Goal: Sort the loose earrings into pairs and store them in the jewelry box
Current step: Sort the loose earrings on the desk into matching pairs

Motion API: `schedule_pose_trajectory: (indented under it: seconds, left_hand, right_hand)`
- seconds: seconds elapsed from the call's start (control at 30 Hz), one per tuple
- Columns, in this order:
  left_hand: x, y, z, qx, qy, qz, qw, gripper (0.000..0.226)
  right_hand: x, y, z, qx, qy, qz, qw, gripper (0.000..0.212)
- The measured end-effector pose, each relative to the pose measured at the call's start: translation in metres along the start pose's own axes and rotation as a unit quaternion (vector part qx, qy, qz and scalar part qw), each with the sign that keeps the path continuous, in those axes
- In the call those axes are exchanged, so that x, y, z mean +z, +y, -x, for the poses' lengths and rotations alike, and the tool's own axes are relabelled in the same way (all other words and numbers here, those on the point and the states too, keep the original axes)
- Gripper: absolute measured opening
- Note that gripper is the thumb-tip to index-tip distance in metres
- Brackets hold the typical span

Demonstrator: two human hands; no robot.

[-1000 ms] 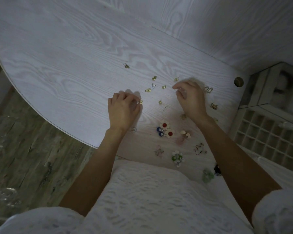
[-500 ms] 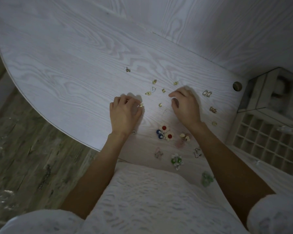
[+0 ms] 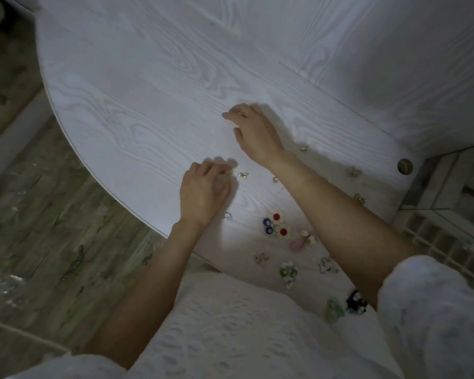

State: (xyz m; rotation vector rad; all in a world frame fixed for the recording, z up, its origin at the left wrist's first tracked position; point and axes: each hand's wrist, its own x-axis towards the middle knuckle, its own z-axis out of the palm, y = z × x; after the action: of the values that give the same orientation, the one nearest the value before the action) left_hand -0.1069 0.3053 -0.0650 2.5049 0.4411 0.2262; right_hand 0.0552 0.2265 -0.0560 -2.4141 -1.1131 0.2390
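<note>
Right hand [image 3: 255,132] is stretched over the far middle of the white table [image 3: 137,105], fingers bent at a small gold earring [image 3: 239,114]; blur prevents confirming a pinch. Left hand [image 3: 203,191] rests nearer, fingers curled down on the tabletop; whether it holds anything cannot be told. Loose earrings lie to the right of it, including a red-and-blue flower cluster [image 3: 274,225] and a green flower earring [image 3: 288,272]. The compartmented jewelry box [image 3: 449,242] stands open at the right edge.

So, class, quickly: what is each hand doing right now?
Left hand: fingers curled on the table; whether it holds anything cannot be told.
Right hand: reaching forward, blurred; cannot be told.
</note>
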Motion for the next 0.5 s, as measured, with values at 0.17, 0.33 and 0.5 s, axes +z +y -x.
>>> schedule_pose_trajectory:
  seconds: [0.17, 0.33, 0.5]
  left_hand:
    - [0.012, 0.017, -0.012, 0.014, -0.030, -0.042, 0.999, 0.021]
    - [0.011, 0.020, -0.016, 0.037, -0.029, -0.082, 0.995, 0.006]
    - [0.009, 0.015, -0.011, 0.052, -0.029, -0.092, 0.994, 0.007]
  right_hand:
    - [0.010, 0.003, -0.028, 0.026, -0.040, 0.011, 0.999, 0.024]
    - [0.010, 0.005, 0.012, 0.012, -0.064, 0.013, 0.998, 0.018]
    - [0.010, 0.007, 0.083, -0.048, -0.035, 0.071, 0.996, 0.028]
